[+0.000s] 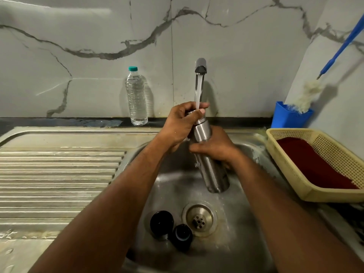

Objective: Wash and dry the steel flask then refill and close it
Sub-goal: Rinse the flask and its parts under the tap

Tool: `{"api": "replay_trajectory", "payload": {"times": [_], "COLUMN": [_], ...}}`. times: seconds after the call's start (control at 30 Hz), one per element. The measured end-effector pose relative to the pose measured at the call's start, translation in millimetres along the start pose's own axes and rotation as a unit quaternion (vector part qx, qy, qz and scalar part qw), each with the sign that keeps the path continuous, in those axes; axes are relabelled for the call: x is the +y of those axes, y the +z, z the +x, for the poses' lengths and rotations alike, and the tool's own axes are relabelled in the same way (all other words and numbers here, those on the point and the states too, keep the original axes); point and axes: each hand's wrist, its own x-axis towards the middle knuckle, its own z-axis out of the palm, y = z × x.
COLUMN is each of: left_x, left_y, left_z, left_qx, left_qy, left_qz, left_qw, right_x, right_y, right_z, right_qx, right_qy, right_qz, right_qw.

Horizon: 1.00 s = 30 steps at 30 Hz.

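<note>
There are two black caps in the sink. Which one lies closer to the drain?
The smaller black cap, on the right of the pair, lies closer to the drain, almost at its rim. The larger black cap sits farther left.

1. The flask (208, 154) stands tilted over the sink (244, 223), under the tap (201, 66).
2. Two caps (162, 223) lie in the sink, left of the drain (200, 218).
3. A water bottle (136, 97) stands behind the sink.
4. A basket (289, 168) sits right of it.

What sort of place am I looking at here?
Most likely a home kitchen sink area: a steel sink with ribbed drainboard, a running tap over the flask, marble-look wall tiles.
</note>
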Motion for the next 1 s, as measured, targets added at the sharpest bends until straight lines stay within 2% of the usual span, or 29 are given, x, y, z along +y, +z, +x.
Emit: {"api": "replay_trajectory", "payload": {"times": [0.03,0.1,0.17,0.23,0.3,0.33,0.43,0.5,0.63,0.7,0.77,0.83,0.9,1.0], "left_x": [-1,-3,0,6,12,15,24,30,34,32,29,27,30,36], "left_y": [3,7,8,5,1,-1,-12,-21,-26,-21,-15,-12,-13,-14], "left_z": [1,3,4,5,6,6,6,5,2,1,-1,-3,-4,-3], "left_qx": [0.037,0.112,0.167,0.194,0.193,0.195,0.213,0.229,0.243,0.212,0.178,0.183,0.208,0.275], "left_qy": [0.003,0.014,0.007,-0.031,-0.046,-0.037,0.000,0.004,-0.002,-0.026,-0.068,-0.111,-0.150,-0.178], "left_qz": [0.009,0.024,0.036,0.019,-0.014,-0.018,-0.029,-0.070,-0.149,-0.178,-0.172,-0.190,-0.231,-0.292], "left_qw": [0.999,0.993,0.985,0.980,0.980,0.980,0.977,0.971,0.959,0.961,0.966,0.958,0.939,0.899], "right_x": [-1,-4,-8,-10,-10,-9,0,11,23,19,11,1,-4,-2], "right_y": [7,24,37,42,39,36,20,7,3,8,12,18,27,43], "right_z": [2,1,-3,-3,1,4,5,5,2,1,2,2,0,-5], "right_qx": [0.055,0.167,0.230,0.257,0.248,0.224,0.088,0.025,0.036,0.050,0.090,0.152,0.219,0.290], "right_qy": [-0.006,-0.019,-0.050,-0.082,-0.095,-0.100,-0.079,-0.049,-0.041,-0.041,-0.038,-0.021,-0.024,-0.102], "right_qz": [-0.082,-0.241,-0.320,-0.349,-0.338,-0.309,-0.123,-0.074,-0.083,-0.054,-0.084,-0.194,-0.310,-0.436], "right_qw": [0.995,0.956,0.918,0.897,0.903,0.919,0.985,0.996,0.995,0.996,0.992,0.969,0.925,0.845]}}
